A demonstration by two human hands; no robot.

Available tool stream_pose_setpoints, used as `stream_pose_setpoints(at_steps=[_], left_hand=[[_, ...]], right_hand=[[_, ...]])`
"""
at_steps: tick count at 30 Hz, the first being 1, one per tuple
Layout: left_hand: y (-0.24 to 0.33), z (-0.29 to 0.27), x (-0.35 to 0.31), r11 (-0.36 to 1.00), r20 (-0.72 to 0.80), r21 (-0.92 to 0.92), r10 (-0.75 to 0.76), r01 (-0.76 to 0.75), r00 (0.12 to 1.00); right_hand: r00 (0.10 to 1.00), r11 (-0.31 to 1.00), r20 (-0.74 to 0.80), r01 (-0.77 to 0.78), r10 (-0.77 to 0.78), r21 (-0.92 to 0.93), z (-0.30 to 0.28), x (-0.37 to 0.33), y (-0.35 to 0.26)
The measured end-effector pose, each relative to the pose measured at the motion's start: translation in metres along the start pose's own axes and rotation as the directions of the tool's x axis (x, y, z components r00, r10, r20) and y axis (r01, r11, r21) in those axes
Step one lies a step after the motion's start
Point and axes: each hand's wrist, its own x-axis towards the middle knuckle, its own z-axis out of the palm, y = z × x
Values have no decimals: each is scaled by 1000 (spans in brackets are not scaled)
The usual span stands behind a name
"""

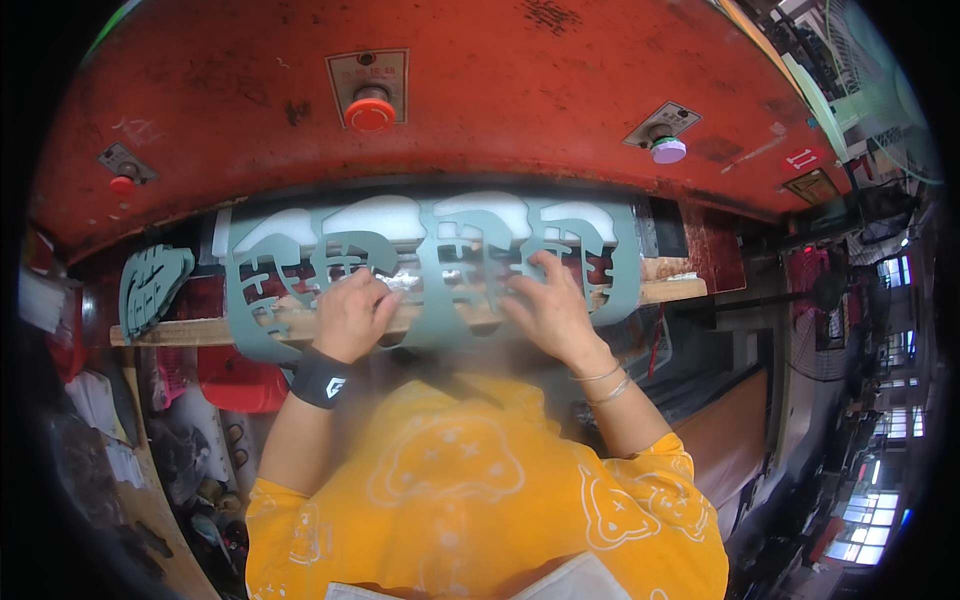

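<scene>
A pale green sheet point(433, 285) with several shoe-sole-shaped cut-outs lies across the wooden board, its near edge hanging over the front. My left hand point(352, 312) rests at its left middle, fingers bent and thumb spread away from them. On the right half, my right hand point(552, 312) touches the sheet with curled fingers apart, beside a slotted cut-out. Neither hand shows a clear grip; the undersides of the fingers are hidden. White surface shows through the far ends of the openings. A small stack of green slotted sole pieces point(155, 285) sits at the board's left end.
A red machine front point(480, 100) stands just beyond the board, bearing a red mushroom button point(370, 110), a smaller red button point(122, 184) and a pale purple button point(667, 150). The wooden board edge point(670, 290) runs across. Below left is a red object point(240, 380); a fan point(825, 295) stands right.
</scene>
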Motion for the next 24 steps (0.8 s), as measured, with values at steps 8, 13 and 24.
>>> stream_pose_setpoints(at_steps=[8, 13, 24], left_hand=[[6, 1, -3, 1000, -32, 30, -8, 9, 999], [6, 5, -1, 999, -5, 18, -29, 29, 1000], [6, -50, 107, 948, 542, -230, -64, 221, 838]], right_hand=[[996, 999, 93, -14, 10, 44, -17, -2, -11], [974, 992, 225, -57, 31, 112, -34, 7, -3], [988, 987, -65, -134, 141, 92, -28, 178, 10]])
